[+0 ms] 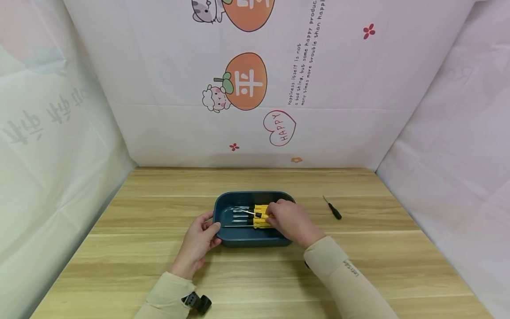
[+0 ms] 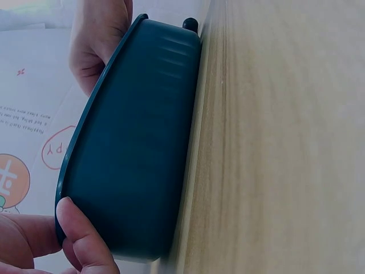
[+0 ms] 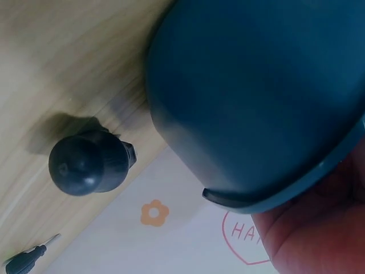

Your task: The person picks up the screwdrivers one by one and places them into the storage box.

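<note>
A dark blue tray (image 1: 247, 243) stands on the wooden table. Several screwdrivers (image 1: 259, 225) with yellow-and-black handles lie side by side in it, their blades toward the left. My left hand (image 1: 200, 237) grips the tray's left end, thumb on the rim and fingers outside the wall. Over the tray's right part, my right hand (image 1: 290, 220) pinches a yellow-handled screwdriver (image 1: 258, 215), whose shaft slants up to the left above the others. The hand hides most of that handle. In the right wrist view, part of my right hand (image 3: 325, 240) shows beyond the tray rim.
A small black screwdriver (image 1: 334, 212) lies on the table to the right of the tray. Close beside the tray is a black round-ended object (image 3: 88, 162), its kind unclear. A printed white cloth (image 1: 179, 133) hangs behind the table, with more white cloth at both sides.
</note>
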`<state>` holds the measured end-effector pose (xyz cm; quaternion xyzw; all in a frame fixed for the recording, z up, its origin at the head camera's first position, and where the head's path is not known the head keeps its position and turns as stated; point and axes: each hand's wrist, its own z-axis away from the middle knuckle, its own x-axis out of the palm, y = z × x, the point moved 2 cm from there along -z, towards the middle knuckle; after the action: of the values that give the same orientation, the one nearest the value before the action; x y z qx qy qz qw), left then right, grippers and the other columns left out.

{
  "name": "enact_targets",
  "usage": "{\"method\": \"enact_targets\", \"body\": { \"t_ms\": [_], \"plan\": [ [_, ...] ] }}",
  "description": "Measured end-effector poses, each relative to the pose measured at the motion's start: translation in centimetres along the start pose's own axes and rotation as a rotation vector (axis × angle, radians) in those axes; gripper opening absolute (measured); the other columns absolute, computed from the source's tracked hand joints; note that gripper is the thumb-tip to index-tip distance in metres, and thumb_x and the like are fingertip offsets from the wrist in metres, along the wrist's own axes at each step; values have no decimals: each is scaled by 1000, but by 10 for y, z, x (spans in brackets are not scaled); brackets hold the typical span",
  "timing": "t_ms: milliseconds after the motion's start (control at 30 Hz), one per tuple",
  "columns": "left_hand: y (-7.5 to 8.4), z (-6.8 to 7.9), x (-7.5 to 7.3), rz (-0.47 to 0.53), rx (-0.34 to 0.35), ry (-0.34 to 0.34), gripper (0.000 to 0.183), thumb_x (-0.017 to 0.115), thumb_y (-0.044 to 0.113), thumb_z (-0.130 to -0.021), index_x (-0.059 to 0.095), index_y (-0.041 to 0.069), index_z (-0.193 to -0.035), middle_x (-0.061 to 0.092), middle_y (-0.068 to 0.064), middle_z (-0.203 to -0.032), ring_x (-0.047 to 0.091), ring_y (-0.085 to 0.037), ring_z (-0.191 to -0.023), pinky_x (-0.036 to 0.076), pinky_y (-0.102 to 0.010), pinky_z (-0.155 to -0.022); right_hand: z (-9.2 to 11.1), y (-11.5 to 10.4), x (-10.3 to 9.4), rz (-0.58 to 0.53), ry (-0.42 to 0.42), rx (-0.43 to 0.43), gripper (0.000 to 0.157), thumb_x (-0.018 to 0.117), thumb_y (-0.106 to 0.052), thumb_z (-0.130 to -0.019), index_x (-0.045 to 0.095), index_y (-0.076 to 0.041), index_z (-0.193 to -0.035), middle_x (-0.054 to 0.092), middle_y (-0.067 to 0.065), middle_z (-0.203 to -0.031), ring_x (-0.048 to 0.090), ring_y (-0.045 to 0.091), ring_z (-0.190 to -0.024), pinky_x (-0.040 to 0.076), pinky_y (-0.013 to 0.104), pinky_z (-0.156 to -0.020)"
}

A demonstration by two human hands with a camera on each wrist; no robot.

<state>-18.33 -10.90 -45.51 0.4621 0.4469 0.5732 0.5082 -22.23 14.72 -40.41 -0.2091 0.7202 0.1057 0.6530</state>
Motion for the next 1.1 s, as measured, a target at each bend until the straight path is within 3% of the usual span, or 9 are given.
{"method": "enact_targets", "body": {
  "t_ms": [400, 1100],
  "plan": [
    [0, 0, 0, -3, 3, -2, 49, 57, 9, -106, 45, 7, -153, 50, -14, -116, 59, -25, -88, 57, -22, -68, -4, -3, 7, -16, -74, -23, 17, 78, -30, -96, 79, -19, -109, 73, -3, -108, 62, 12, -93, 58, 36, -95],
    [-1, -1, 0, -4, 5, 1, 48, 58, 9, -106, 46, 8, -153, 50, -13, -115, 59, -24, -87, 57, -22, -68, -10, -10, 11, -24, -125, -113, 9, 81, -27, -93, 81, -20, -99, 75, -10, -96, 62, 8, -84, 58, 32, -89]
  ]
}}
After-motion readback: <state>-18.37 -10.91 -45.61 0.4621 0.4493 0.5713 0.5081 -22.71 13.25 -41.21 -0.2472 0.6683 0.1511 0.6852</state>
